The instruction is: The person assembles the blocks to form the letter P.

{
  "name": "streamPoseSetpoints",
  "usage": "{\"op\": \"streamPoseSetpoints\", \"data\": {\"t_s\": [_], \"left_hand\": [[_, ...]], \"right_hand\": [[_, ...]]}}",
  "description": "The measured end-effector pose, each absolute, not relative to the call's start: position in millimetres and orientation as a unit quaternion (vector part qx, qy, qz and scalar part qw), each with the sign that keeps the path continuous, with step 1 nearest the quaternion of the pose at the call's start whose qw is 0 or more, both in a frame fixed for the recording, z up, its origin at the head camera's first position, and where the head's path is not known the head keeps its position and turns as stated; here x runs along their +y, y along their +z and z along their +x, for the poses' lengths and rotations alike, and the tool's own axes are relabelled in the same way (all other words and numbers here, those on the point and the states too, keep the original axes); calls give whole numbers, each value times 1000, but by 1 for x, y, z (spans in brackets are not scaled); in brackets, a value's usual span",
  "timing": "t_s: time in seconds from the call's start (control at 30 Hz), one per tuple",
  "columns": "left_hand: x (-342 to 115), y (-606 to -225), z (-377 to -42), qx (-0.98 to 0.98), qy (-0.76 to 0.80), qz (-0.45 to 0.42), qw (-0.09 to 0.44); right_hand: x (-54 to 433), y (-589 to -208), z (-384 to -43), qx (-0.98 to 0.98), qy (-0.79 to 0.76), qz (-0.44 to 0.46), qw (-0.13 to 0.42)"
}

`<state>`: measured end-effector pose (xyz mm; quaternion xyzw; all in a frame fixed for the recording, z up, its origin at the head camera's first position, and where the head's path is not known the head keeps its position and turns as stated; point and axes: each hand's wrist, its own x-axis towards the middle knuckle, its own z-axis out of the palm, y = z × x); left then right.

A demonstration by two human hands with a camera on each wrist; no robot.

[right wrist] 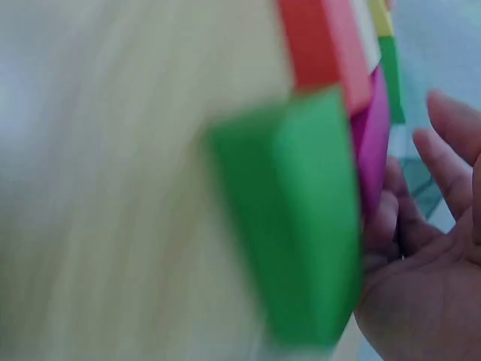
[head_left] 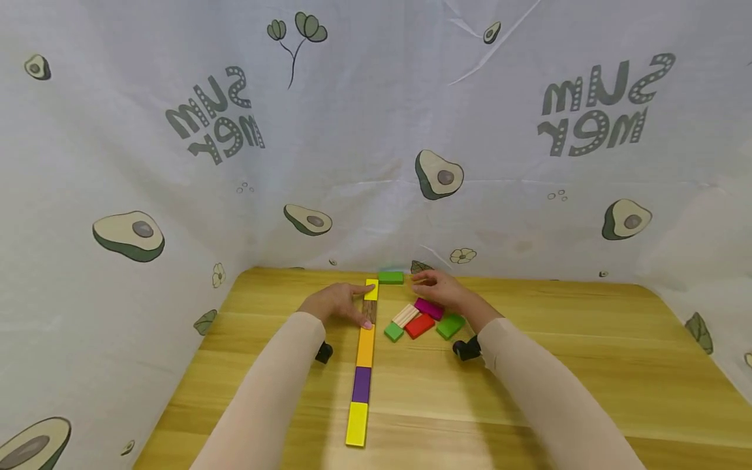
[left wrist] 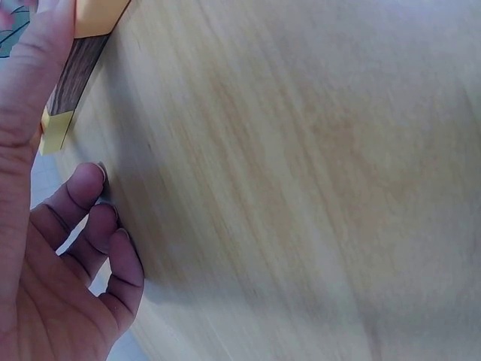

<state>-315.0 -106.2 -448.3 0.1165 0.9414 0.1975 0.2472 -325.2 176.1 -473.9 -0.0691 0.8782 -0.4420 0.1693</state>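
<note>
A straight row of flat blocks runs away from the person in the head view: a yellow block point(head_left: 357, 424) nearest, then a purple block point(head_left: 361, 384), an orange block point(head_left: 365, 347), a dark wood-grain block point(head_left: 369, 312) and a far yellow block point(head_left: 372, 294). My left hand point(head_left: 337, 303) spans the far part, forefinger on the far yellow block and thumb at the orange block's far end. At the far end a green block point(head_left: 390, 278) lies crosswise, touching the row's corner. My right hand point(head_left: 442, 289) hovers to its right, holding nothing, fingers loosely bent, beyond a magenta block point(head_left: 429, 309).
Beside the magenta block lie a pale ribbed block point(head_left: 406, 316), a red block point(head_left: 420, 326), a small green block point(head_left: 393, 331) and a larger green block point(head_left: 450, 326). The wooden table point(head_left: 558, 365) meets a printed white cloth point(head_left: 364, 130) along its back edge.
</note>
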Motion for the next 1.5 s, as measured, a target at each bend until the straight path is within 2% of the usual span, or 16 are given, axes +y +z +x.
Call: {"op": "streamPoseSetpoints", "data": {"t_s": [0.33, 0.53, 0.9, 1.17, 1.5], "left_hand": [[-109, -449, -317, 943, 198, 111, 243], [-111, -452, -317, 940, 207, 106, 248], [-107, -455, -314, 941, 204, 113, 246], [-104, -456, -316, 943, 198, 109, 244], [-104, -450, -314, 945, 189, 123, 237]], "right_hand": [[219, -470, -300, 893, -391, -139, 174], [212, -474, -310, 906, -378, -97, 163], [205, -477, -319, 928, -353, -46, 107], [196, -477, -328, 944, -320, -56, 55], [193, -480, -337, 946, -313, -66, 49]]}}
